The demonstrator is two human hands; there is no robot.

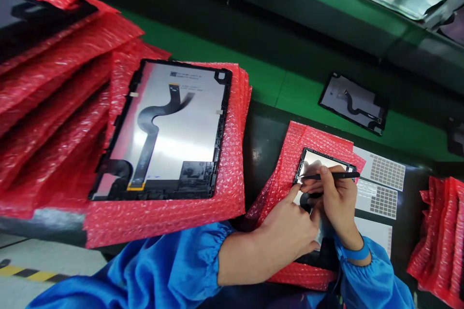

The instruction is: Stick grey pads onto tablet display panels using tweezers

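Note:
A tablet screen panel (312, 158) with a silver back and black frame lies on red bubble wrap (281, 174) at the lower right. My right hand (339, 200) pinches slim black tweezers (342, 175), their tip pointing left over the panel's left edge. With its index finger stretched to that edge near the tweezer tip, my left hand (286, 229) rests across the panel, its other fingers loosely bent. Both hands cover much of the panel, including part of a dark flex cable. A blue band (357, 252) circles my right wrist.
A larger-looking panel (170, 135) with a flex cable tops a red bubble-wrap stack at left, beside more wrapped layers (65, 120). Another panel (353, 103) lies on the green surface behind. White sheets of small grey squares (386, 171) sit right; red bags (440, 236) stand farther right.

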